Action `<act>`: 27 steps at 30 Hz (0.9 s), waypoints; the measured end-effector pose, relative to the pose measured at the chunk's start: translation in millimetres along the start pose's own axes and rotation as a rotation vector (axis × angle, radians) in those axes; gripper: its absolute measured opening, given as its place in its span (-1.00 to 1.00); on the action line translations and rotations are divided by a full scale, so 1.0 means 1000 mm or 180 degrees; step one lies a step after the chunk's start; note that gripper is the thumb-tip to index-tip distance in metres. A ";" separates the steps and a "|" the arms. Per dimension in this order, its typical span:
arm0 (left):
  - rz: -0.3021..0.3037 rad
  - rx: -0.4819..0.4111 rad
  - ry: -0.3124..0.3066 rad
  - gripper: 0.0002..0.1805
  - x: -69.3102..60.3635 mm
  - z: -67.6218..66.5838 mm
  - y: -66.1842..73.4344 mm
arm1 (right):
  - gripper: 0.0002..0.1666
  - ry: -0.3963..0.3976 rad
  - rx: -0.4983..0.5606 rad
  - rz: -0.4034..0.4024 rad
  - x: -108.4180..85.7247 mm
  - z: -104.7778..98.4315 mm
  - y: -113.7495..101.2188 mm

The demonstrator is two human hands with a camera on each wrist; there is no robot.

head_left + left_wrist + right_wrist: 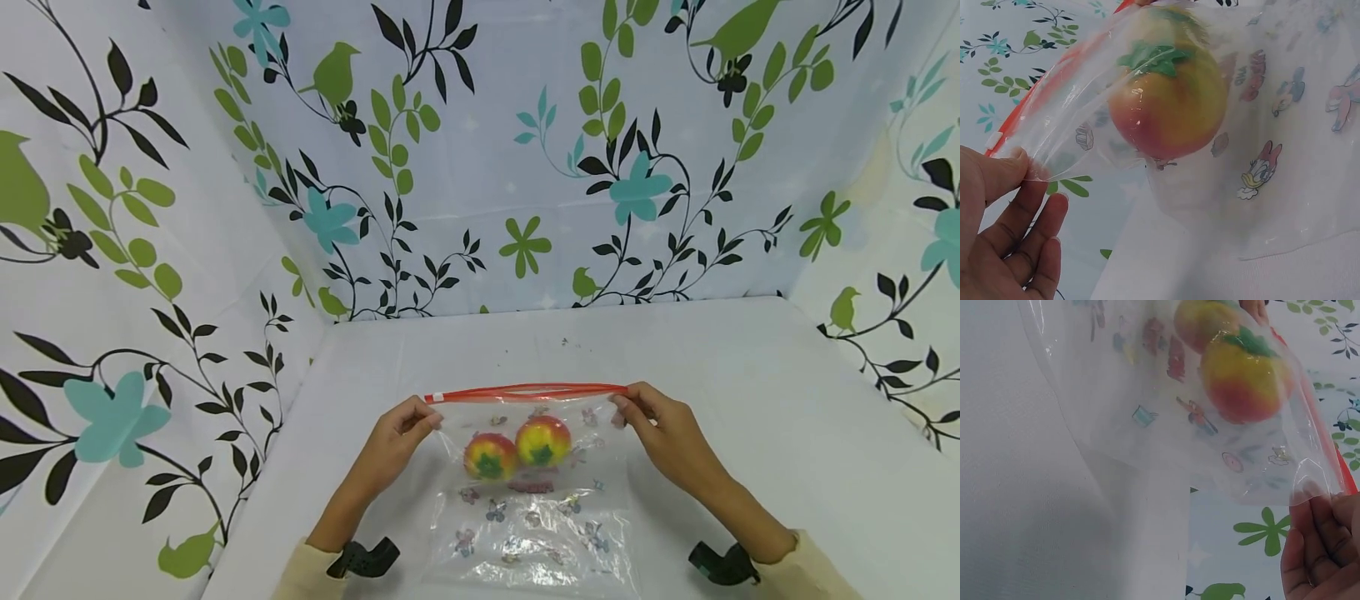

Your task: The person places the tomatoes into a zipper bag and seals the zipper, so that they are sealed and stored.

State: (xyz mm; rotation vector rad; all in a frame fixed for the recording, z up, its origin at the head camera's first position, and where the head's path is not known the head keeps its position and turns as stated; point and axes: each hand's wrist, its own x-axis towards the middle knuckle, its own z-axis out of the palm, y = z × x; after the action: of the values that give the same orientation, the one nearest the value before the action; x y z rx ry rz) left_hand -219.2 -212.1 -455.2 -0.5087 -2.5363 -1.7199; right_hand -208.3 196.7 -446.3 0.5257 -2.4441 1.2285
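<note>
A clear zip bag printed with small cartoon figures hangs between both hands, its red zip edge uppermost. Inside lie two red-and-yellow toy fruits with green leafy tops, a left one and a right one. My left hand pinches the bag's upper left corner between thumb and forefinger, close to the white slider. At the upper right corner my right hand pinches the plastic just under the red strip. In the left wrist view one fruit shows large through the film.
A white table spreads under the bag and arms. Behind it and at both sides hangs a cloth patterned with leaves, birds and flowers. Black straps sit on both wrists, over cream sleeves.
</note>
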 end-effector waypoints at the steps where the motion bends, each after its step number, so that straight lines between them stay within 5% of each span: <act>1: -0.0016 -0.0016 -0.0009 -0.79 0.000 -0.001 -0.001 | -0.94 -0.0031 0.0037 0.0000 0.001 0.000 0.001; 14: -0.0294 -0.0136 -0.0181 -0.78 0.005 0.000 -0.013 | -0.87 -0.0456 0.0314 0.0050 0.014 -0.002 0.028; 27: -0.0365 0.0316 -0.0132 -0.81 0.020 0.001 -0.016 | -0.85 -0.0673 0.0313 0.0193 0.022 0.005 0.039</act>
State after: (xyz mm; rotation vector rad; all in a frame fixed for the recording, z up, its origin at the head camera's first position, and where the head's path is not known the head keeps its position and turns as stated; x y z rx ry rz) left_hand -243.0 -211.6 -465.9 -0.4053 -2.7131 -1.6230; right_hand -246.3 210.1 -465.5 0.6432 -2.6001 1.3875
